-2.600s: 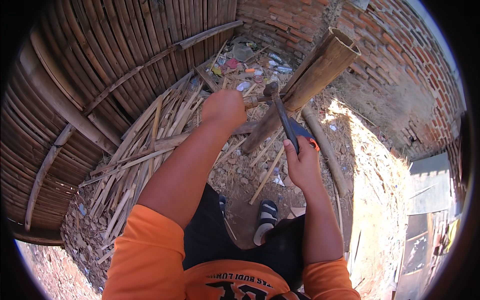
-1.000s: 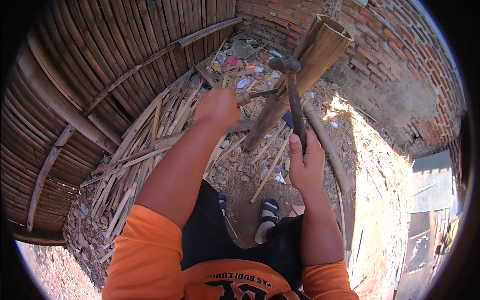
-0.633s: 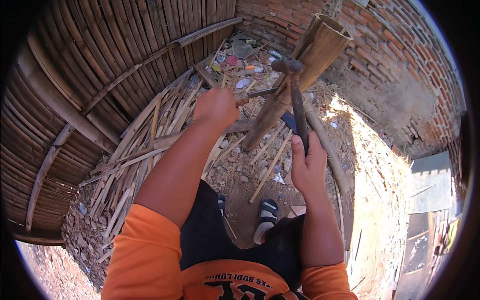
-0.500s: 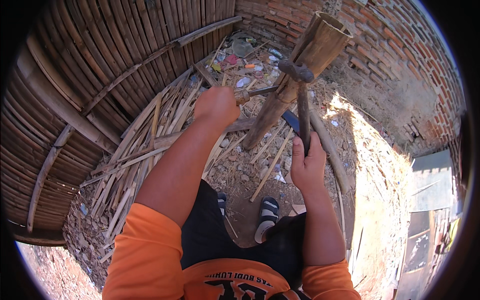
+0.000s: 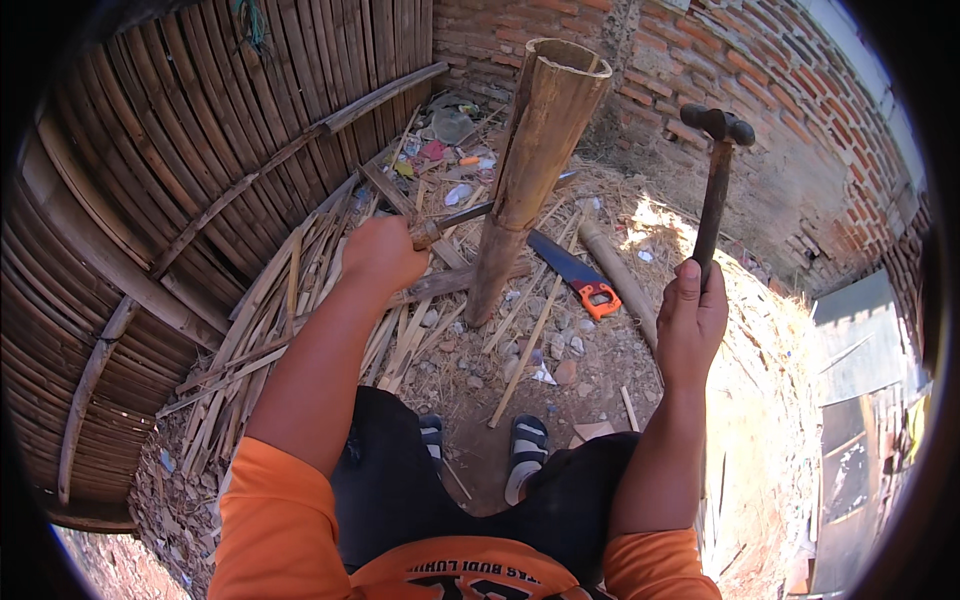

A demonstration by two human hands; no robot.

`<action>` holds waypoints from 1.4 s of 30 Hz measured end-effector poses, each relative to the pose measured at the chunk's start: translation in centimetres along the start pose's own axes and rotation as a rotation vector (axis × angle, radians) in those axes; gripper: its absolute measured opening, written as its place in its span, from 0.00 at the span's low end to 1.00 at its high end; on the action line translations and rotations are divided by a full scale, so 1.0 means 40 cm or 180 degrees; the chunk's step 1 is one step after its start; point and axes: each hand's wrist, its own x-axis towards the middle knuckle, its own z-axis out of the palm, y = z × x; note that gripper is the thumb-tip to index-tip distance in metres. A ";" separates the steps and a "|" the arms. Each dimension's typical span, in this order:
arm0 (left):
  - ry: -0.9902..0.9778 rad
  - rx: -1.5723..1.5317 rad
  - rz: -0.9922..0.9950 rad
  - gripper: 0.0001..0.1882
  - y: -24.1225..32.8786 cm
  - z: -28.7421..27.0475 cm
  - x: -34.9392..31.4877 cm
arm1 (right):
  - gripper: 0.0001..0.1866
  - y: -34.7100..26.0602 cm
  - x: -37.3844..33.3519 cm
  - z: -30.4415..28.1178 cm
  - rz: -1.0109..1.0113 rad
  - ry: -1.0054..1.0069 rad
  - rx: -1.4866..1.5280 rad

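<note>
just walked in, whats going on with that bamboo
A person's left hand grips a wooden-handled blade that crosses a standing bamboo piece, its tip showing past the other side. The right hand holds a hammer up, apart from the bamboo. An orange-handled saw lies on the littered ground.

Dirt ground [image 5: 478,452] carries wooden strips [image 5: 293,285], stones [image 5: 566,372] — and an orange-handled saw [image 5: 570,268].

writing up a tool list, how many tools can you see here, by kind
Hammer: 1, in the right hand
Wooden-handled blade: 1, in the left hand
Orange-handled saw: 1, in neither hand
Total: 3 tools in plain view
</note>
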 end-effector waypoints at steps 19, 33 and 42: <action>-0.0012 -0.0039 0.0211 0.19 0.071 -0.003 0.010 | 0.22 0.070 0.023 0.025 -0.0020 -0.0424 -0.0270; -0.0009 -0.0119 0.0077 0.22 0.063 -0.003 0.007 | 0.24 0.039 0.034 0.051 -0.0022 -0.0346 -0.0319; -0.0143 0.0017 0.0030 0.23 0.047 -0.004 0.011 | 0.26 0.062 0.074 0.040 0.0415 -0.0421 -0.0384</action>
